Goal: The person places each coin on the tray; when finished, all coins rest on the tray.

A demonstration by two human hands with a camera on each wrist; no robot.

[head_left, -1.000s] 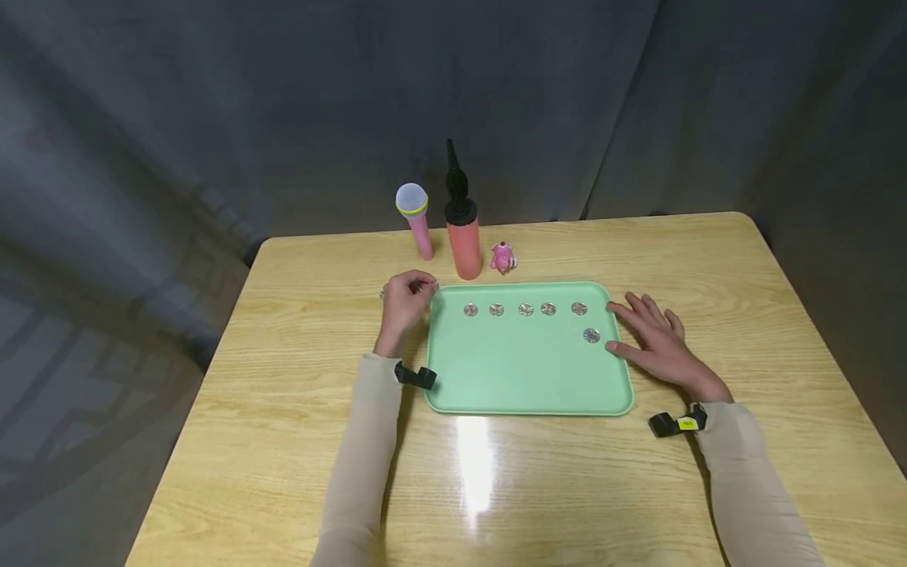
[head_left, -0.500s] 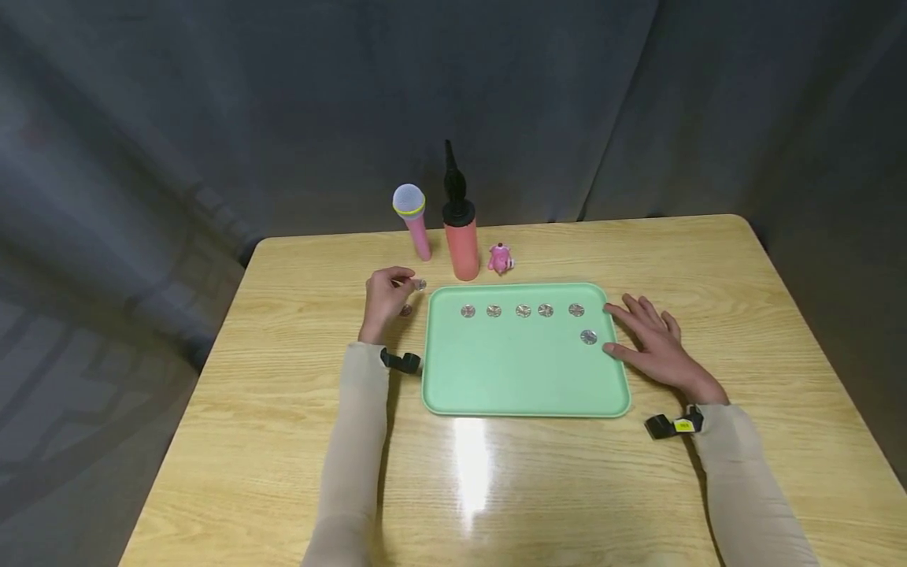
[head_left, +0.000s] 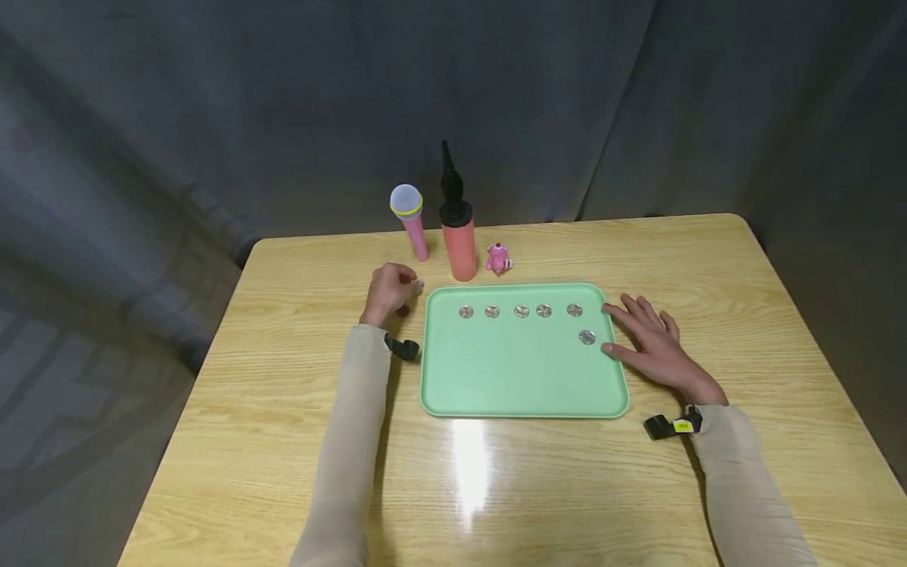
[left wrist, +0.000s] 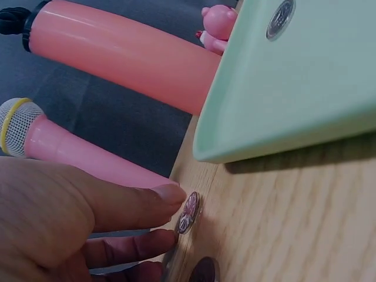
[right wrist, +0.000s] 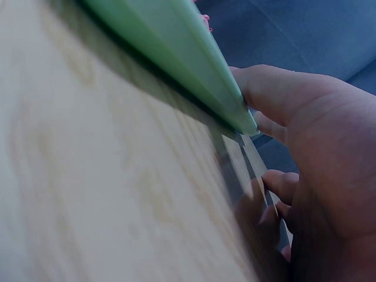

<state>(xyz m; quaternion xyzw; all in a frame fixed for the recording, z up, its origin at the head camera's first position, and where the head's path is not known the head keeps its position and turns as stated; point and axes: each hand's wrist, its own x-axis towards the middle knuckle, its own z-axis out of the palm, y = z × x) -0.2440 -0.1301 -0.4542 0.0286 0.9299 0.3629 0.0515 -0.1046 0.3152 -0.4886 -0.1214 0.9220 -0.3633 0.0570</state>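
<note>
Coin (left wrist: 189, 211) pinched between left thumb and, seemingly, fingers (left wrist: 132, 248).

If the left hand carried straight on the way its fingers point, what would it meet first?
Probably the green tray's near-left corner: the left hand, pinching a coin, points towards it. Depth is hard to judge.

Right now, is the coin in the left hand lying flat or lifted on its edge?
On its edge. The coin stands upright, pinched between thumb and finger of the left hand, just above the table.
</note>
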